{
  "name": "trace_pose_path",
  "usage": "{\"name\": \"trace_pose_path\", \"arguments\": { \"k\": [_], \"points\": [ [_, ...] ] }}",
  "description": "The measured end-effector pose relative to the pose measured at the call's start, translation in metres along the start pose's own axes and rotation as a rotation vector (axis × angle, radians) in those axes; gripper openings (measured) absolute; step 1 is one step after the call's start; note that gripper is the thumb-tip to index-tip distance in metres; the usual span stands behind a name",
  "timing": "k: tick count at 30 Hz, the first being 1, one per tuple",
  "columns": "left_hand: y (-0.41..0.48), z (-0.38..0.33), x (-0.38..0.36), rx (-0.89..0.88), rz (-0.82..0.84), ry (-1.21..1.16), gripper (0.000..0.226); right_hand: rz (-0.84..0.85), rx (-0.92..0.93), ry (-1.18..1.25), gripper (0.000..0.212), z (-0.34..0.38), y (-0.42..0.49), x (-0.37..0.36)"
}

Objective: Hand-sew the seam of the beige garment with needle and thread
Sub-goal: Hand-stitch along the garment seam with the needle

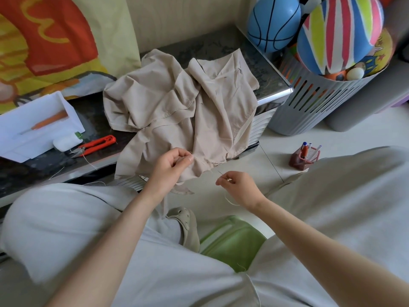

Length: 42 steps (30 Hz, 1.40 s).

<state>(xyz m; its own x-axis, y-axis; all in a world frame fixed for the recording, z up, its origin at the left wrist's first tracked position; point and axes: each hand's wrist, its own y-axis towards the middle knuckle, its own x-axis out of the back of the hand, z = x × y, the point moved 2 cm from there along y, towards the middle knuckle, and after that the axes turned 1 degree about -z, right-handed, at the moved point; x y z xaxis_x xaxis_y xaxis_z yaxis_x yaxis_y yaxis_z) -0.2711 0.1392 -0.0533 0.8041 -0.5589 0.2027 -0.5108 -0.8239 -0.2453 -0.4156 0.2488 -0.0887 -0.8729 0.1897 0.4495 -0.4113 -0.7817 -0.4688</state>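
One beige garment (181, 103) lies crumpled on the table (93, 111). Its near edge hangs off, pinched between the thumb and curled fingers of the left hand (170, 167). One needle (220, 173) is pinched at the right hand (240, 187) fingertips, just right of the left fingers. One thread (229, 201) trails below. One pair of red snips (97, 144) lies well left of the fingers.
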Motion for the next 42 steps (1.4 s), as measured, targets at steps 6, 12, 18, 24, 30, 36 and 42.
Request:
{"name": "trace_pose_path", "arguments": {
  "k": [6,12,18,24,30,36,42],
  "points": [
    [0.001,0.001,0.001,-0.021,0.006,0.034,0.009,-0.159,0.076,0.052,0.031,0.013,0.001,0.008],
    [-0.005,0.000,-0.003,-0.013,-0.011,0.019,0.014,-0.113,0.237,0.120,0.016,0.036,0.002,0.007],
    [-0.011,-0.003,-0.012,0.007,-0.021,0.029,0.016,-0.041,0.259,0.077,0.016,0.041,0.003,0.004],
    [-0.014,-0.007,-0.015,0.055,-0.052,0.004,0.015,-0.122,0.277,0.162,0.024,0.043,-0.002,0.010],
    [-0.008,-0.007,-0.012,-0.009,-0.093,0.013,0.016,-0.208,0.261,0.274,0.020,0.044,0.002,0.012],
    [-0.008,0.002,-0.015,-0.005,-0.094,0.006,0.017,-0.213,0.300,0.329,0.019,0.044,0.001,0.013],
    [-0.005,0.006,-0.014,0.002,-0.117,-0.042,0.015,-0.104,0.331,0.307,0.022,0.037,-0.014,0.008]
  ]
}}
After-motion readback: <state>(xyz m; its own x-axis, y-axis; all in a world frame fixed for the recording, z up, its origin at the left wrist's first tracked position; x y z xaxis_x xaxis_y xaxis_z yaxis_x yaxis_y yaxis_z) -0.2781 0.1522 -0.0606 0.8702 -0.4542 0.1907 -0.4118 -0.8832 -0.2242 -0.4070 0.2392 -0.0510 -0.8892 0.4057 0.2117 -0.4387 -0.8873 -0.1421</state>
